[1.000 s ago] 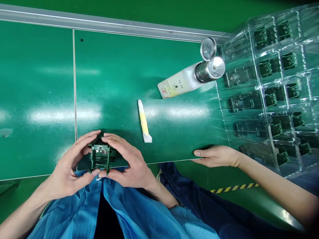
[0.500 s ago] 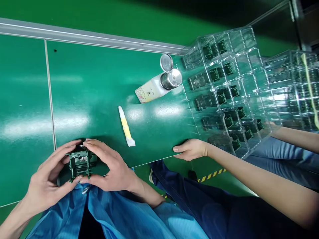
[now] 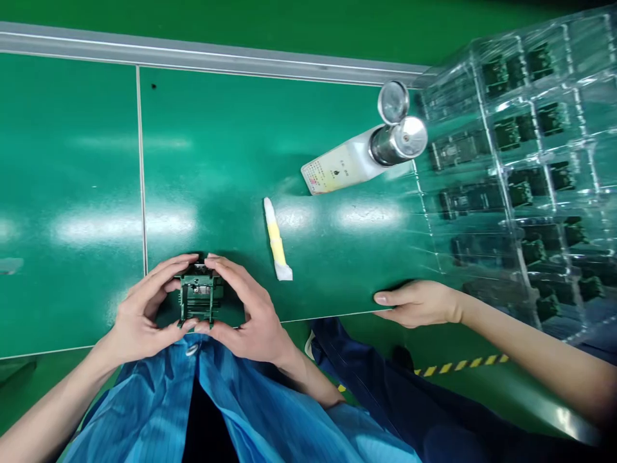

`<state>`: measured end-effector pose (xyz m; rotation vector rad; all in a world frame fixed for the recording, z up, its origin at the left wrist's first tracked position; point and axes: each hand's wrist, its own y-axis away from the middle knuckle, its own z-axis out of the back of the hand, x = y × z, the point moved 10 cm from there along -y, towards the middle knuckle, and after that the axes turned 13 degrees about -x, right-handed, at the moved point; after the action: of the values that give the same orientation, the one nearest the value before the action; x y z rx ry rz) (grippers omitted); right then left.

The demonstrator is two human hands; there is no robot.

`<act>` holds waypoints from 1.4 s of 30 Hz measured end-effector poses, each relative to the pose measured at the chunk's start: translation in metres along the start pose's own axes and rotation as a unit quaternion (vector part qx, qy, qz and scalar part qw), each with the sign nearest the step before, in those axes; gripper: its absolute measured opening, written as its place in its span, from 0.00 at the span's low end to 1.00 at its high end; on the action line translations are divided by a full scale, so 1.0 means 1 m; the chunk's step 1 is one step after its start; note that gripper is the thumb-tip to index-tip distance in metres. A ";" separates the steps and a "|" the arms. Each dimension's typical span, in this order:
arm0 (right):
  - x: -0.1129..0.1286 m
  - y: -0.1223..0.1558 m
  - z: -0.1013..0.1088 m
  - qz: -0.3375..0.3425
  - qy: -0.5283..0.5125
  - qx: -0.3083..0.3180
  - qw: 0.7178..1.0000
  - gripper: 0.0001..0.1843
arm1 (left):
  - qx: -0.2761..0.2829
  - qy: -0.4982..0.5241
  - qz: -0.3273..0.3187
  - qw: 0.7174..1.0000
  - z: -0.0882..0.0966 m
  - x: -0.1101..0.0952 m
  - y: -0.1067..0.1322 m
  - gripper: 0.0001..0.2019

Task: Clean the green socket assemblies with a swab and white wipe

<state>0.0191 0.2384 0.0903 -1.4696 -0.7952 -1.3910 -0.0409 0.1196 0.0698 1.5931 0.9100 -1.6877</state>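
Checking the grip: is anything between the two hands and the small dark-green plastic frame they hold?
Nothing visible: the left hand and the right hand clasp the small dark-green plastic frame directly from both sides.

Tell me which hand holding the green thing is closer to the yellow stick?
Right. The right hand grips the green part just left of the stick; the left hand holds the part's far side.

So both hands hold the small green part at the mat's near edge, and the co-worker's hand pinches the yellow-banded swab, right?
Not quite. The head view shows the swab lying loose on the mat, touched by nobody. The co-worker's hand rests on the mat's near edge, apart from it. The left hand and right hand do hold the green part there.
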 end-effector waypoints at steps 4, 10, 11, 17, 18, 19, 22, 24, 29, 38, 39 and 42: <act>0.002 0.000 0.000 0.002 0.008 0.001 1.000 0.38 | 0.004 0.004 0.002 1.000 -0.001 -0.001 -0.001 0.35; 0.003 0.000 0.000 0.004 0.013 -0.001 1.000 0.37 | 0.005 -0.001 0.005 1.000 0.001 -0.002 0.000 0.34; 0.003 0.000 0.000 0.004 0.015 0.000 1.000 0.37 | 0.005 -0.001 0.004 1.000 0.001 -0.002 0.000 0.34; 0.003 -0.001 0.000 0.003 0.014 0.013 1.000 0.38 | 0.002 -0.007 0.004 1.000 0.000 -0.001 0.000 0.35; 0.003 -0.001 0.000 0.002 0.014 0.013 1.000 0.38 | 0.000 -0.010 0.002 1.000 0.001 -0.002 0.000 0.35; 0.003 -0.001 0.001 0.001 0.014 0.012 1.000 0.38 | -0.002 -0.013 0.000 1.000 0.001 -0.002 -0.001 0.34; 0.002 -0.001 0.001 -0.002 0.017 0.010 1.000 0.38 | -0.006 -0.017 -0.002 1.000 0.001 -0.002 -0.001 0.33; 0.003 -0.001 0.001 -0.001 0.017 0.010 1.000 0.39 | -0.007 -0.019 -0.004 1.000 0.002 -0.003 -0.002 0.33; 0.003 -0.002 0.001 -0.001 0.019 0.010 1.000 0.37 | -0.011 -0.023 0.000 1.000 0.003 -0.002 -0.003 0.33; 0.006 -0.010 0.034 0.045 -0.001 -0.072 0.996 0.27 | -0.004 -0.015 0.003 1.000 0.000 -0.004 -0.003 0.34; 0.003 -0.012 0.044 0.038 0.018 -0.106 0.993 0.20 | -0.004 -0.016 0.003 1.000 0.000 -0.004 -0.003 0.34; -0.002 -0.010 0.083 0.032 0.138 -0.238 0.961 0.05 | -0.009 -0.015 0.002 1.000 0.001 -0.005 -0.003 0.33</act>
<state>0.0406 0.3194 0.0963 -1.5878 -0.2379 -1.7700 -0.0440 0.1207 0.0751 1.5525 0.9052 -1.6917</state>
